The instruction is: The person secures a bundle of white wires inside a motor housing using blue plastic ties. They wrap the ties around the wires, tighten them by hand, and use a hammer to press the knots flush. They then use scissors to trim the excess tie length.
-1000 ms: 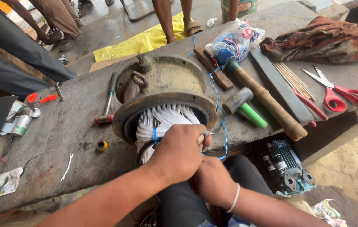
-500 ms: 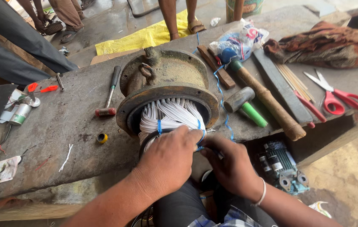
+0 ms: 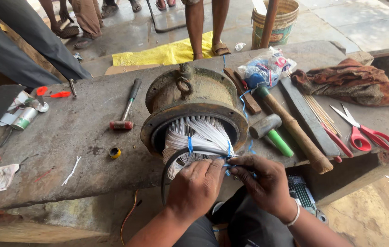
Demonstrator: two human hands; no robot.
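Note:
A rusty round motor housing [image 3: 194, 98] lies on its side on a stone slab, its open end facing me. White winding sleeves [image 3: 203, 135] bulge out of it, bound in places with blue string [image 3: 190, 144]. My left hand [image 3: 196, 187] grips the lower bundle and a black cable [image 3: 167, 171] at the opening. My right hand [image 3: 260, 180] pinches the blue string just beside it, at the bundle's lower right.
On the slab [image 3: 80, 155] lie a small hammer [image 3: 126, 107], a mallet [image 3: 290, 123], a green-handled hammer [image 3: 272, 132], red scissors [image 3: 363, 132], a brown rag [image 3: 349, 82], a tape roll [image 3: 115, 153], a plastic bag [image 3: 267, 66]. People's legs [image 3: 206, 25] and a bucket [image 3: 276, 23] stand beyond.
The view has shifted so the housing sits higher and farther. My hands moved slightly down from the opening, and my right hand now shows beside the left, pulling the blue string.

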